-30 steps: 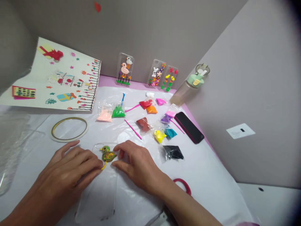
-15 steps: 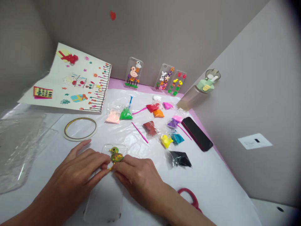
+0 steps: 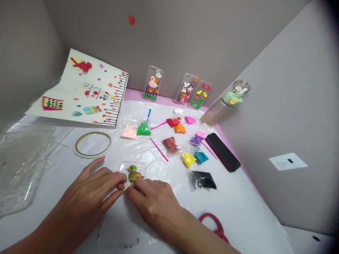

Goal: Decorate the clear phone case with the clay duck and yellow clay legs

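On the white-covered table lies a clear phone case (image 3: 120, 227) with a green, yellow and brown clay duck (image 3: 134, 175) on its upper part. My left hand (image 3: 99, 192) is over the case's left side, fingers bent, thumb and forefinger tips slightly apart beside the duck, nothing visible between them. My right hand (image 3: 156, 199) has its fingers pressed together just below the duck's body, at its legs. The fingertips cover most of that spot, so whatever they hold or press is hidden.
Several clay packets surround a black one (image 3: 203, 180). Pink modelling tools (image 3: 159, 150), a tape roll (image 3: 76, 150), scissors (image 3: 218, 225), a phone (image 3: 222, 151) and a bottle (image 3: 221, 109) lie or stand around. Decorated cases (image 3: 153, 84) and a card (image 3: 100, 70) stand behind; clear plastic packaging (image 3: 21, 169) is left.
The view has shifted slightly. My left thumb and forefinger have parted from the yellow clay piece at the duck's legs; my right fingers now cover that spot.
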### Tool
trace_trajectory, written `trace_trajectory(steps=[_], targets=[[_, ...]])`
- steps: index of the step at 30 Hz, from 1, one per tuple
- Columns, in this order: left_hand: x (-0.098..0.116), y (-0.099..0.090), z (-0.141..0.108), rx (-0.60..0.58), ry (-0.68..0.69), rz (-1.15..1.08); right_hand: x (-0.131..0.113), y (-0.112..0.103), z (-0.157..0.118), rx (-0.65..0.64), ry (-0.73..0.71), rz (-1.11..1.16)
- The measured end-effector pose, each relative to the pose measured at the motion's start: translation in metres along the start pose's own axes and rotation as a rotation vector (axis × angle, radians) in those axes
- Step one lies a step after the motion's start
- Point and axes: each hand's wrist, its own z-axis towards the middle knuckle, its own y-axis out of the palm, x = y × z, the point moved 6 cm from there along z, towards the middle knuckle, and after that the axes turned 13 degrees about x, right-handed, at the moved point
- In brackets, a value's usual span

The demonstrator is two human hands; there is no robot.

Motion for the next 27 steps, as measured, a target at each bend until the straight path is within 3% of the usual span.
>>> trace_trajectory(steps=[6, 9, 16, 21, 27], targets=[[0.000, 0.000, 0.000, 0.018, -0.076, -0.030, -0.009, 0.002, 0.000, -0.019, -0.063, -0.062], [0.002, 0.000, 0.000, -0.002, -0.041, -0.050, -0.009, 0.001, 0.000, -0.015, -0.065, -0.067], [0.002, 0.000, 0.001, 0.035, -0.096, -0.040, 0.011, -0.006, -0.002, 0.036, 0.133, 0.072], [0.002, 0.000, 0.001, 0.042, -0.139, -0.047, 0.008, -0.002, -0.002, 0.004, 0.075, 0.080], [0.002, 0.000, -0.001, 0.050, -0.070, -0.031, -0.003, 0.000, 0.001, -0.046, -0.010, -0.021]])
